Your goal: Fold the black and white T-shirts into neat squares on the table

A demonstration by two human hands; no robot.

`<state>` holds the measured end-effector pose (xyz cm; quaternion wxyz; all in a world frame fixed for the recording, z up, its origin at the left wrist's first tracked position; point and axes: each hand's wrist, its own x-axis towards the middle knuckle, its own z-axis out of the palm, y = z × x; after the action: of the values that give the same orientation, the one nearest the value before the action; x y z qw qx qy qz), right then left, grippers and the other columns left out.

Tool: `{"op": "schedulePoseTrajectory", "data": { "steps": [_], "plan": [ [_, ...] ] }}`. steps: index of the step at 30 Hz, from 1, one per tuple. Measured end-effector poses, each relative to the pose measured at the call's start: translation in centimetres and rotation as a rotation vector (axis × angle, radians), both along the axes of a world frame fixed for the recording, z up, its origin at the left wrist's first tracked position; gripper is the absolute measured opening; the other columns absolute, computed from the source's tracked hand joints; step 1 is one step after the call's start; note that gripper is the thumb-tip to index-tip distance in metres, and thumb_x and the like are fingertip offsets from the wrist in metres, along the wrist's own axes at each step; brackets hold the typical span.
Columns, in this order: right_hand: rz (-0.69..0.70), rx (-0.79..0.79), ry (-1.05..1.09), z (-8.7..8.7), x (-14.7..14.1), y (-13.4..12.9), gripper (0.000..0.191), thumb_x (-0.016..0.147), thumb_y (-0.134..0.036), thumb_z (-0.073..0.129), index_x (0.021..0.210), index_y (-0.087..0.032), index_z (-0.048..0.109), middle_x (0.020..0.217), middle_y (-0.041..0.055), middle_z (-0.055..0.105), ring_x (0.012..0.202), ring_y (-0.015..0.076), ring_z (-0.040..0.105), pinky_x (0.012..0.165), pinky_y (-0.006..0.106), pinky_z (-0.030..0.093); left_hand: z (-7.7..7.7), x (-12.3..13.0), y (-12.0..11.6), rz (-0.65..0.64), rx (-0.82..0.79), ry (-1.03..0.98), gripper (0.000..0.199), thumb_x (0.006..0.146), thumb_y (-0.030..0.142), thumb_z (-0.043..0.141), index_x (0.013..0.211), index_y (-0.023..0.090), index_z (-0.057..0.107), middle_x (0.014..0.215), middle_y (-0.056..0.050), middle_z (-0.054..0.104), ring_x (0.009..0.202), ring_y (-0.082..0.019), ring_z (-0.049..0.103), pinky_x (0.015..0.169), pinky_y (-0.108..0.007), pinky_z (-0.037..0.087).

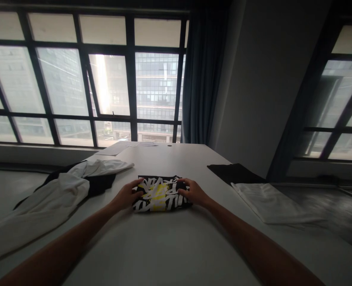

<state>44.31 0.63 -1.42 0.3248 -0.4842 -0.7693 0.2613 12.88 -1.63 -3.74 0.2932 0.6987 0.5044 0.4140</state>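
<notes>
A: Head cam, quick. Where's the printed cloth point(159, 194)?

B: Btwn both sets of fingers, on the white table point(164, 246). Folded into a flat bundle, blk w/ white lettering + yellow patches.

A: L hand point(130, 193)?

B: On the bundle's L end. Thumb & fingers parted, thumb nearer the wearer.

A: R hand point(195, 192)?

B: Near mirror of it, at the R end: thumb & fingers apart, bit of dark fabric showing btwn. Can't tell if either's pinching a layer; undersides hidden.

A: L of the L fingers?

B: Loose heap, near but not touching: white garment point(65, 194) over a black garment point(101, 184). White one trails down twd the lower L.

A: R of the R fingers?

B: Well apart: black cloth point(235, 172) lying flat, a bit farther out than the fingertips, & a white cloth point(271, 204) right beside it, closer to the wearer.

A: Past the fingertips?

B: Paper sheets point(116, 149) at the table's far end, off to the L; small dark spot point(169, 145) abt straight ahead. Behind that, big window point(156, 85), one pane tilted open, w/ a dark bluish curtain point(198, 79) to its R.
</notes>
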Motion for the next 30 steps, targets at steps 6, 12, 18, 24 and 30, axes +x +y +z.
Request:
{"op": "schedulePoseTrajectory", "data": {
  "steps": [6, 12, 18, 24, 30],
  "plan": [
    [-0.109, 0.149, -0.369, -0.2, -1.1, -1.3, 0.034, 0.088, -0.030, 0.055, 0.118, -0.020, 0.068, 0.120, 0.0096, 0.068, 0.109, 0.0247, 0.063, 0.097, 0.036, 0.047, 0.7, 0.6, -0.9, 0.170, 0.090, 0.430, 0.055, 0.088, 0.037, 0.052, 0.139, 0.014, 0.053, 0.119, -0.011, 0.071, 0.094, -0.027, 0.070, 0.088, -0.042, 0.055],
    [-0.116, 0.326, -0.511, 0.4, -2.5, -3.2, 0.049, 0.098, -0.039, 0.039, 0.137, -0.016, 0.054, 0.141, 0.0158, 0.052, 0.127, 0.0293, 0.049, 0.107, 0.042, 0.037, 1.8, 3.9, -3.3, 0.097, 0.347, 0.714, 0.051, 0.101, 0.042, 0.030, 0.135, 0.018, 0.058, 0.150, -0.010, 0.048, 0.135, -0.029, 0.047, 0.112, -0.047, 0.037],
    [0.191, 0.111, -0.574, -1.3, -2.6, -3.1, 0.064, 0.100, -0.055, 0.025, 0.153, -0.021, 0.033, 0.160, 0.0084, 0.027, 0.148, 0.0275, 0.019, 0.120, 0.053, 0.010, -1.6, 5.0, -2.9, -0.196, 0.249, 0.789, 0.067, 0.099, 0.058, 0.030, 0.153, 0.019, 0.032, 0.159, -0.010, 0.029, 0.148, -0.028, 0.021, 0.119, -0.048, 0.021],
    [0.207, 0.050, -0.557, -1.7, -2.1, -2.6, 0.067, 0.099, -0.060, 0.024, 0.155, -0.024, 0.027, 0.162, 0.0058, 0.020, 0.150, 0.0266, 0.012, 0.120, 0.054, 0.008, -0.4, 4.0, -1.6, -0.177, 0.068, 0.853, 0.078, 0.093, 0.069, 0.030, 0.153, 0.021, 0.032, 0.161, -0.010, 0.022, 0.149, -0.029, 0.016, 0.120, -0.048, 0.016],
    [0.194, 0.038, -0.535, -1.3, -2.0, -2.8, 0.067, 0.098, -0.060, 0.025, 0.155, -0.025, 0.028, 0.162, 0.0053, 0.020, 0.150, 0.0266, 0.012, 0.120, 0.054, 0.008, 2.0, 5.2, 1.8, -0.262, -0.074, 0.816, 0.081, 0.092, 0.072, 0.023, 0.152, 0.019, 0.033, 0.159, -0.014, 0.022, 0.149, -0.033, 0.017, 0.117, -0.055, 0.017]
  ]
}}
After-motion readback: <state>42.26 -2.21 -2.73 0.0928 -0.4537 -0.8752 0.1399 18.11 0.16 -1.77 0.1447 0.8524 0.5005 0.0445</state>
